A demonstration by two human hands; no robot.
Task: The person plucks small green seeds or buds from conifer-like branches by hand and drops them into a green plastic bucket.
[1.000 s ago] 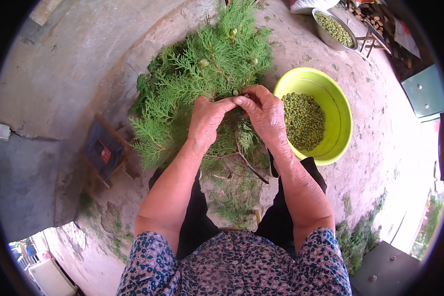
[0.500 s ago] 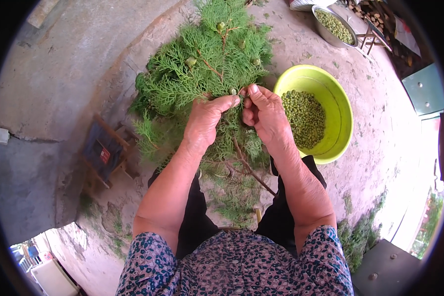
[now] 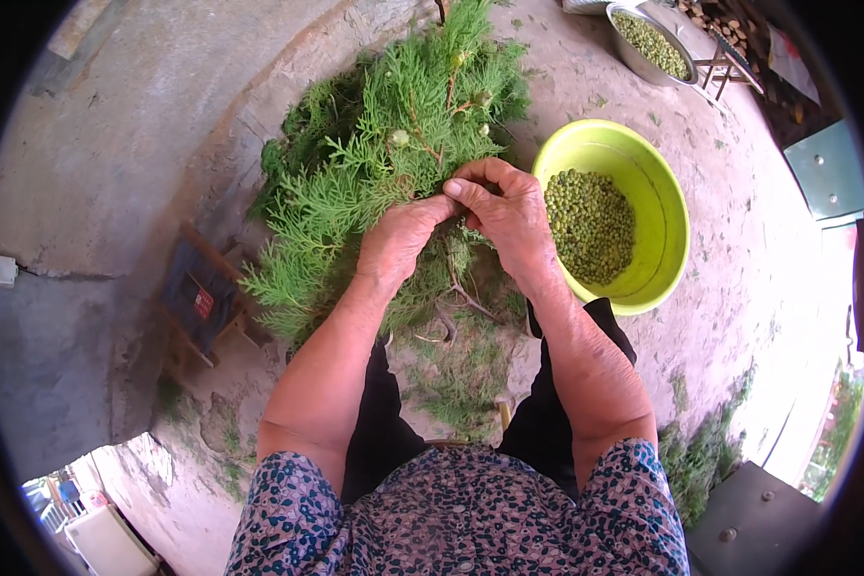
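A leafy evergreen branch with flat, feathery sprays point(image 3: 355, 182) spreads in front of me. Several round pale-green cones point(image 3: 397, 138) sit among its upper sprays. My left hand point(image 3: 396, 240) is closed on the branch, thumb pointing inward. Thumb to thumb with it, my right hand point(image 3: 514, 213) is closed in a pinch at the same spot; its fingers hide whatever lies between them. Right of my right hand stands a yellow-green plastic basin point(image 3: 670, 221), partly filled with small green cones point(image 3: 590, 226).
Far right, a metal bowl point(image 3: 677, 79) holds more green cones, beside a small folding stool point(image 3: 725, 69). A low wooden-framed seat point(image 3: 202, 293) stands at the left. Loose sprigs point(image 3: 456, 384) lie on the ground between my legs.
The branch has turned and shifted in my hands, its bare stem lower down moving left. My right hand has moved slightly left and rolled over, meeting the left thumb; the small cone between them is hidden.
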